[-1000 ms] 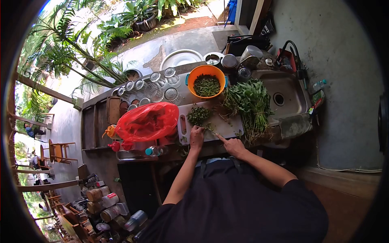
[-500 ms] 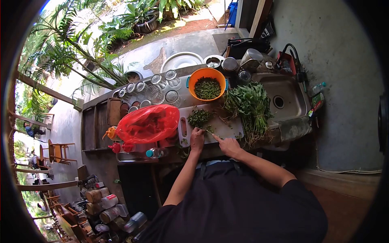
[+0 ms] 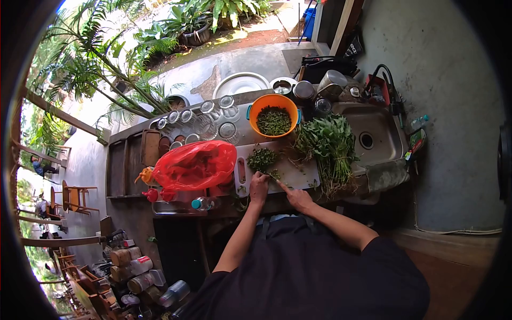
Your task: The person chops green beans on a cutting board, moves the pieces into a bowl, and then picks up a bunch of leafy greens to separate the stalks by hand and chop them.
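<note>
My left hand [image 3: 259,185] is closed on a small bunch of greens at the front of the white cutting board [image 3: 304,180]. My right hand [image 3: 298,198], to the right of it, grips a knife [image 3: 281,184] whose blade points at the left fingers. Just beyond the left hand lies a pile of chopped greens [image 3: 261,158]. An orange basin [image 3: 257,131] behind the board holds more chopped greens. On the board's right side rests a large bunch of leafy stems [image 3: 333,152], roots toward me.
A red plastic bag [image 3: 194,165] and a teal-capped bottle [image 3: 201,204] are left of the board. Upturned glasses [image 3: 228,130] stand behind the bag. A metal sink [image 3: 381,125] is at the right, with a cloth [image 3: 388,176] on its front edge.
The view has shifted slightly. My right hand and the knife have moved a little down and left, while my left hand stays nearly in place at the greens.
</note>
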A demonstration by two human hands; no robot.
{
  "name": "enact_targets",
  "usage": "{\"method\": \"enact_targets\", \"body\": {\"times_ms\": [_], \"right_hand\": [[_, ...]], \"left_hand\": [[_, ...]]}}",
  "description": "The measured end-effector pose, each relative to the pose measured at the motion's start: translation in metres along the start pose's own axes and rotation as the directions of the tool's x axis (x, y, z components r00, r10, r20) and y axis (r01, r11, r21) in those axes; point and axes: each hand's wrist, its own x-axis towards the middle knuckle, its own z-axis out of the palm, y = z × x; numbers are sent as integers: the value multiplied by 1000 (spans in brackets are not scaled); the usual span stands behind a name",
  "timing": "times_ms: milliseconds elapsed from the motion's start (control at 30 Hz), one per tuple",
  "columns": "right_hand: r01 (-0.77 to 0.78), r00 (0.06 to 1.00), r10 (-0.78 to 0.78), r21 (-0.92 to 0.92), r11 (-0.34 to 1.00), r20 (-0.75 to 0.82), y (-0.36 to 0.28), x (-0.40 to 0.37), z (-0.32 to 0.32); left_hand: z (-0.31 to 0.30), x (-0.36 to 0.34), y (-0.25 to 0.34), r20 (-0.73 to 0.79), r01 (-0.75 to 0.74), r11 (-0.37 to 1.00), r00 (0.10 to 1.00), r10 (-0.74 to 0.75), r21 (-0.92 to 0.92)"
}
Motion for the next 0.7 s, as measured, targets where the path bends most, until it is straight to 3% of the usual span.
{"method": "enact_targets", "body": {"times_ms": [67,267,433,700], "right_hand": [[17,998,-18,-19,1000,-58,1,0,4],[13,999,-13,0,1000,-45,3,0,9],[-13,1000,13,-24,1000,18,1,-16,-10],[-38,995,41,-42,998,88,-3,-18,-36]], "left_hand": [[0,0,0,4,-2,1000,1000,2,0],[-2,-4,4,-66,-58,998,996,58,5],[-3,-8,-1,-18,-206,972,978,209,116],[-7,-7,2,-4,-204,970,979,206,135]]}}
